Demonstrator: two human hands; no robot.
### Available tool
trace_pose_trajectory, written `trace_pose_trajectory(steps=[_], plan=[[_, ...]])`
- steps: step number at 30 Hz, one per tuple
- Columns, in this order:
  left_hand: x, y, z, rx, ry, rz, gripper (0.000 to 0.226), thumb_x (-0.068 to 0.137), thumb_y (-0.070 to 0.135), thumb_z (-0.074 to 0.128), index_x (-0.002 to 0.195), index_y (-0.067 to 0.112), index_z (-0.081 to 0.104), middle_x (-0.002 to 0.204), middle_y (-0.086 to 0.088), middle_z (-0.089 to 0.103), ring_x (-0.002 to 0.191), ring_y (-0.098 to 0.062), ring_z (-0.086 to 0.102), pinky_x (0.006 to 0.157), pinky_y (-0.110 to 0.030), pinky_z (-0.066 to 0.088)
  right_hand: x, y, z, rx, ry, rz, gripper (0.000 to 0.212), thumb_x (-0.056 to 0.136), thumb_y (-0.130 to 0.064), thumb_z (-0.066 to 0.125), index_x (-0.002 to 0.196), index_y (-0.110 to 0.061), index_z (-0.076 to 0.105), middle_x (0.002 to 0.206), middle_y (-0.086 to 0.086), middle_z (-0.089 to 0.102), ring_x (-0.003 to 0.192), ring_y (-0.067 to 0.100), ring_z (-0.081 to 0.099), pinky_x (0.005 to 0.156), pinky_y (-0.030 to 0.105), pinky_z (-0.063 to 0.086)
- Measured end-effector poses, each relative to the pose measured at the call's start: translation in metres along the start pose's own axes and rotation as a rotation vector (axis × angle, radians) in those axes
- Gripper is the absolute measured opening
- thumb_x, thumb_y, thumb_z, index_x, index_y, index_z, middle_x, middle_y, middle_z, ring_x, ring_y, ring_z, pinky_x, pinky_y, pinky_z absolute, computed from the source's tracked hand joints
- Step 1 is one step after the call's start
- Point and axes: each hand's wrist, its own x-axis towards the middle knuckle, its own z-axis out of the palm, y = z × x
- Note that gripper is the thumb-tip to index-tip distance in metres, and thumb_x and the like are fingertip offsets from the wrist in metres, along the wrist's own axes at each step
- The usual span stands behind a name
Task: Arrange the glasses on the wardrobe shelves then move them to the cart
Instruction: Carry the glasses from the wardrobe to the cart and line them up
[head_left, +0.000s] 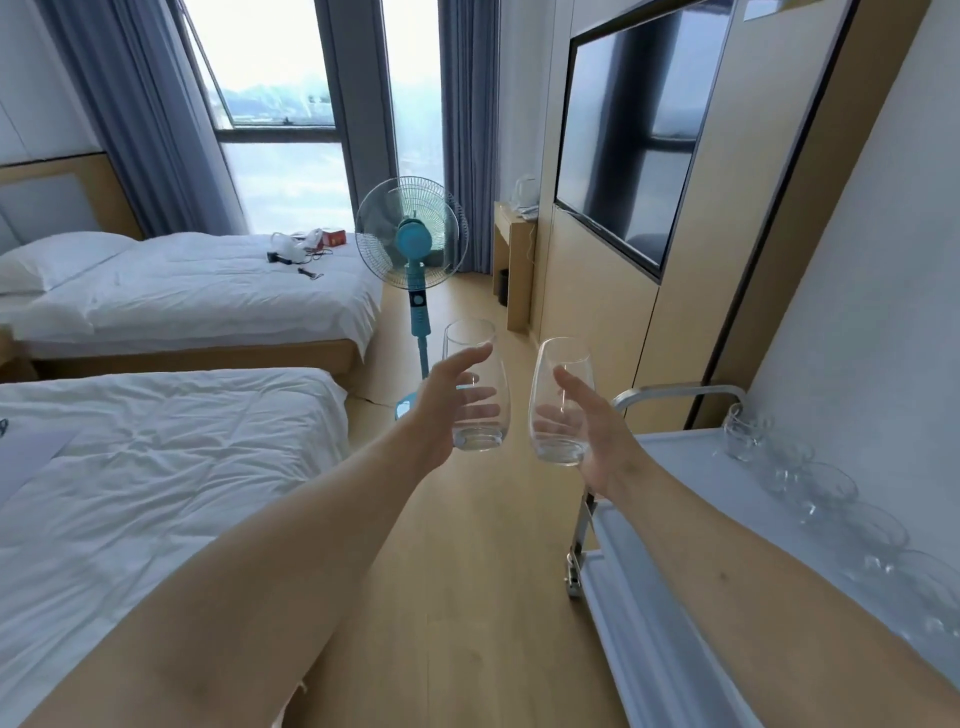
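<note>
Head view: over the pale wood floor, just left of the cart, the left hand grips one glass, the right hand another glass; more glasses line the cart's top; beds lie farther left.

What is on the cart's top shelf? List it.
On the cart top shelf, a row of clear glasses stands along the wall side. The row's near end runs out of frame, so the count is unclear. The right arm covers part of the shelf.
</note>
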Motion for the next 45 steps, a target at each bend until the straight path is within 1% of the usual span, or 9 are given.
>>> trace_pose_trajectory(steps=[8,12,18,21,24,28,32,39,45], plan=[[0.085,-0.009,0.027,-0.018,-0.032,-0.065,0.086,0.057,0.058,0.081,0.123,0.009,0.057,0.105,-0.012,0.069,0.084,-0.030,0.073,0.080,-0.043,0.059,0.072,0.004,-0.038,0.000,0.008,0.056,0.097,0.058,-0.064,0.083,0.140,-0.021,0.055,0.115,0.014,0.074,0.099,0.029,0.075,0.115,0.058,0.036],[0.126,-0.012,0.036,0.012,-0.038,-0.080,0.071,0.070,0.056,0.080,0.119,0.010,0.059,0.108,-0.014,0.071,0.090,-0.032,0.075,0.083,-0.045,0.061,0.101,0.009,-0.052,0.021,0.048,0.053,0.096,0.061,-0.064,0.081,0.143,-0.021,0.054,0.115,0.014,0.073,0.097,0.028,0.075,0.114,0.056,0.038],[0.189,-0.012,0.051,0.076,-0.138,-0.140,0.087,0.054,0.061,0.079,0.123,0.012,0.058,0.108,-0.011,0.072,0.088,-0.030,0.076,0.078,-0.041,0.060,0.142,0.018,-0.061,0.079,0.180,0.076,0.083,0.063,-0.061,0.086,0.128,-0.017,0.060,0.116,0.017,0.072,0.099,0.032,0.073,0.107,0.053,0.048],[0.231,-0.017,0.053,0.094,-0.206,-0.172,0.087,0.053,0.060,0.082,0.121,0.011,0.058,0.106,-0.012,0.073,0.082,-0.028,0.077,0.072,-0.040,0.061,0.167,0.025,-0.064,0.129,0.259,0.103,0.060,0.069,-0.058,0.084,0.109,-0.019,0.063,0.097,0.010,0.071,0.077,0.025,0.070,0.084,0.045,0.056],[0.273,-0.023,0.050,0.105,-0.269,-0.224,0.085,0.056,0.057,0.086,0.119,0.008,0.059,0.096,-0.010,0.074,0.072,-0.026,0.074,0.067,-0.036,0.059,0.192,0.030,-0.061,0.208,0.320,0.139,0.039,0.079,-0.055,0.080,0.089,-0.026,0.057,0.072,-0.002,0.053,0.058,0.015,0.054,0.056,0.030,0.045],[0.325,-0.029,0.048,0.120,-0.354,-0.301,0.089,0.053,0.057,0.088,0.120,0.006,0.059,0.089,-0.008,0.069,0.067,-0.025,0.068,0.063,-0.033,0.058,0.219,0.043,-0.056,0.276,0.456,0.164,0.041,0.079,-0.052,0.081,0.093,-0.021,0.058,0.073,0.001,0.053,0.057,0.016,0.051,0.043,0.026,0.042],[0.368,-0.042,0.042,0.162,-0.435,-0.376,0.091,0.047,0.057,0.090,0.115,0.005,0.060,0.084,-0.007,0.072,0.066,-0.024,0.070,0.059,-0.033,0.057,0.234,0.058,-0.054,0.362,0.505,0.188,0.044,0.081,-0.051,0.080,0.079,-0.017,0.052,0.070,0.003,0.040,0.046,0.015,0.036,0.035,0.023,0.030],[0.413,-0.087,0.033,0.283,-0.534,-0.520,0.080,0.055,0.059,0.087,0.111,0.008,0.063,0.082,-0.007,0.072,0.065,-0.025,0.070,0.070,-0.037,0.054,0.237,0.100,-0.057,0.347,0.678,0.267,0.050,0.082,-0.049,0.079,0.108,-0.012,0.058,0.092,0.010,0.047,0.056,0.016,0.048,0.035,0.023,0.031],[0.413,-0.134,0.040,0.339,-0.563,-0.665,0.105,0.056,0.056,0.090,0.138,0.002,0.052,0.064,-0.002,0.067,0.057,-0.025,0.068,0.054,-0.032,0.053,0.225,0.152,-0.069,0.313,0.861,0.350,0.060,0.077,-0.048,0.083,0.118,-0.008,0.065,0.101,0.015,0.065,0.074,0.028,0.062,0.045,0.028,0.044]])
